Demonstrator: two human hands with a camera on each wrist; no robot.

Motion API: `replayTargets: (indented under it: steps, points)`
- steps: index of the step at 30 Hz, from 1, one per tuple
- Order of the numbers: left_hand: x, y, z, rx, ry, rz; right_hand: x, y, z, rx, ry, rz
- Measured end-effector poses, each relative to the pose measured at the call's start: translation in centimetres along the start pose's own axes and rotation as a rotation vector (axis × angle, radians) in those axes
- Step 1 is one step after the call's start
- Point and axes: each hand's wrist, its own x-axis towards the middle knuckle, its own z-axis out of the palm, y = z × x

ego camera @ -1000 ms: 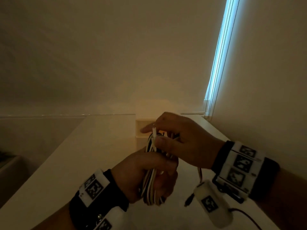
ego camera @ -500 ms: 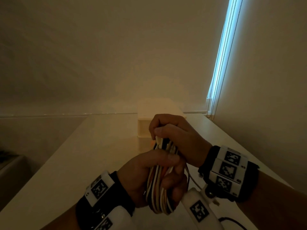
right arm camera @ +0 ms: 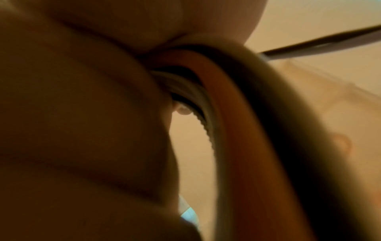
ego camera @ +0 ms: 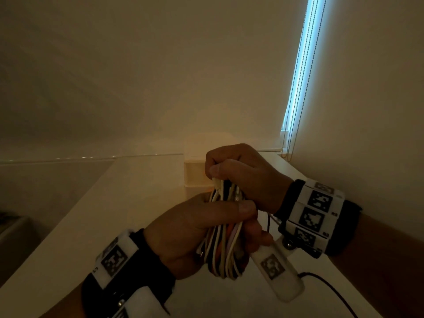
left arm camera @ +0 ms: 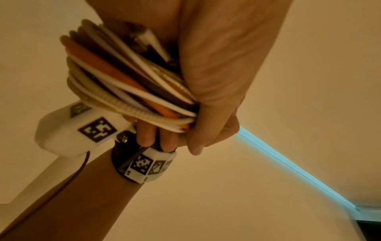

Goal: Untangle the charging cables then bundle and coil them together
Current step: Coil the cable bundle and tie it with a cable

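The left hand (ego camera: 195, 228) comes up from the lower left with its palm turned inward, fingers wrapped round the middle of the cable bundle (ego camera: 226, 244) and the thumb laid flat across the front of it, so its grip is fully closed on the coil. The right hand (ego camera: 243, 177) reaches in from the right and sits just above, knuckles up, its fingers curled down over the top loop of the same bundle and its thumb pressed against the white strands there; that grip is closed on the cables too. The two hands touch where the left thumb meets the heel of the right hand. The bundle stands roughly upright between them, held above the near right part of the pale surface (ego camera: 128, 203), and mixes white, black, orange and a ribbed beige strand. The right wrist view is very close and blurred, so finger placement there is hard to read. A small pale box (ego camera: 193, 177) stands at the far edge of the surface against the wall (ego camera: 160, 76). A strip of bluish light with bead cords (ego camera: 300, 72) runs down the right corner of the dim room.
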Motion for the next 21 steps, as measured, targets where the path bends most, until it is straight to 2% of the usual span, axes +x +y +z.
replayTargets:
  steps: [4,8,12,17,19,21]
  points:
    - [0.0,0.3,-0.2,0.046,-0.013,-0.013,0.1,0.3,0.1,-0.022,0.007,0.019]
    - [0.1,0.1,-0.5,-0.105,-0.034,-0.049,0.2,1.4,0.8,0.042,0.011,0.066]
    - [-0.1,0.7,-1.9,-0.118,0.000,-0.048,-0.4,2.2,0.9,0.042,0.007,0.112]
    - [-0.8,3.1,-3.7,-0.203,-0.028,0.042,-1.7,3.0,-0.6,0.088,0.011,0.275]
    - [-1.1,4.0,-4.3,-0.255,-0.069,0.090,-2.5,3.8,-1.1,0.202,0.018,0.344]
    - [-1.2,4.3,-4.3,-0.302,-0.096,0.124,-3.4,4.4,-1.0,0.475,0.027,0.372]
